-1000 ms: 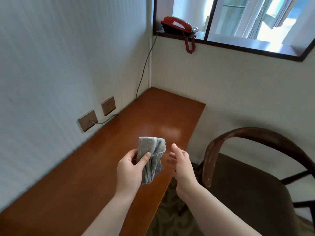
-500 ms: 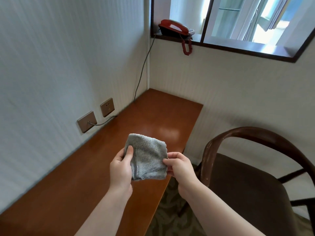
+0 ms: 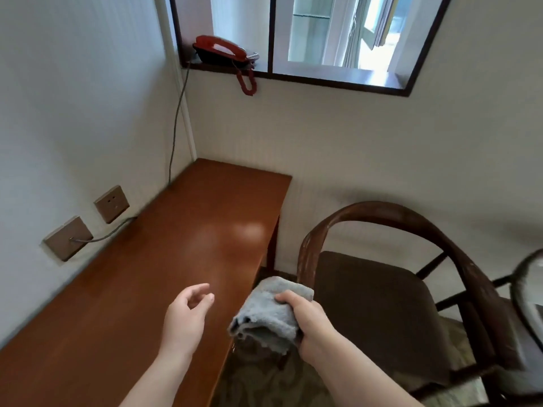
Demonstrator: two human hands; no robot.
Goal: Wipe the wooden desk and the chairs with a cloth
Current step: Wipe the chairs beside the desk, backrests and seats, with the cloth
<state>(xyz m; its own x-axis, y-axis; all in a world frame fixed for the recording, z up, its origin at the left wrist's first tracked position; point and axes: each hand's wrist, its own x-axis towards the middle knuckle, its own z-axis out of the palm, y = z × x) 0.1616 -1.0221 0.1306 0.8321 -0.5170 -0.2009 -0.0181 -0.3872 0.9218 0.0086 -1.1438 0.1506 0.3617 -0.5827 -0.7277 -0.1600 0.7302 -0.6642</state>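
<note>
At lower centre the right hand (image 3: 308, 321) grips the folded cloth (image 3: 269, 312), ready for wiping, while the left hand (image 3: 185, 315) hovers empty, fingers loose, over the worktop (image 3: 182, 245).

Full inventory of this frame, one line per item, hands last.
desk: 1, reddish-brown wood, along the left wall into the corner
chair: 1, dark brown, curved back rail, right of the desk
cloth: 1, grey, folded, held off the desk's front edge
telephone: 1, red, on the window ledge, coiled cord hanging down
wall plates: 2, tan, left wall above the desk; a grey cable runs from the nearer one
window: 1, dark frame, upper back wall
left hand: 1, empty, fingers relaxed, over the desk
right hand: 1, grips the cloth
</note>
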